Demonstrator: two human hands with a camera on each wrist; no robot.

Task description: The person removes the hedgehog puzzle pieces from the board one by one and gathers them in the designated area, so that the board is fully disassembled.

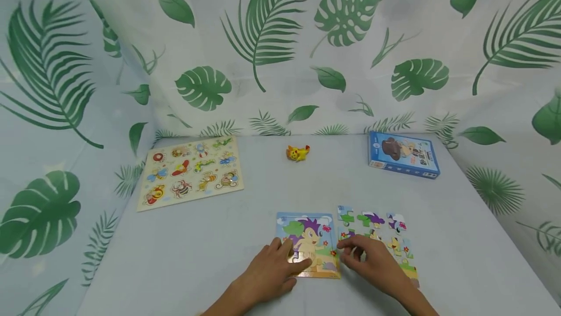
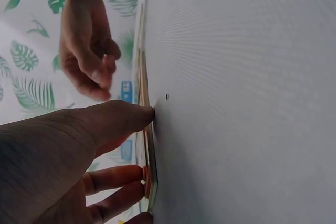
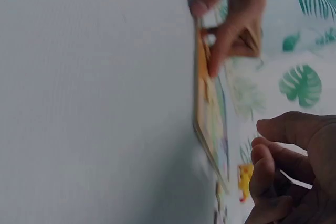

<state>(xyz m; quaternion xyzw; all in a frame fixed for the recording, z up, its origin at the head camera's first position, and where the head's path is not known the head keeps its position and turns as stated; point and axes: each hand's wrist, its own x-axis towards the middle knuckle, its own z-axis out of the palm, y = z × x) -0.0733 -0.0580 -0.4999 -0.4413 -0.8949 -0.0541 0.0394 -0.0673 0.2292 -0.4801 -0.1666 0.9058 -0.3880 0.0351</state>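
Observation:
A square jigsaw puzzle (image 1: 326, 238) with a purple-spiked cartoon character lies on the table. My left hand (image 1: 273, 269) rests on its lower left part, fingers extended over the surface. In the left wrist view the left thumb (image 2: 123, 119) reaches the board's near edge. Several loose jigsaw pieces (image 1: 394, 245) lie spread out to the right, some hidden under my right hand (image 1: 372, 262). That hand hovers beside the puzzle's right edge. Its fingers are loosely bent, thumb near the index finger, and the right wrist view shows no piece between them.
At the back left lies a wooden insect puzzle board (image 1: 190, 172). A small yellow toy figure (image 1: 298, 153) sits at the back middle. A blue box (image 1: 403, 154) lies at the back right. Leaf-printed cloth (image 1: 271, 102) hangs behind the white table (image 1: 197, 243).

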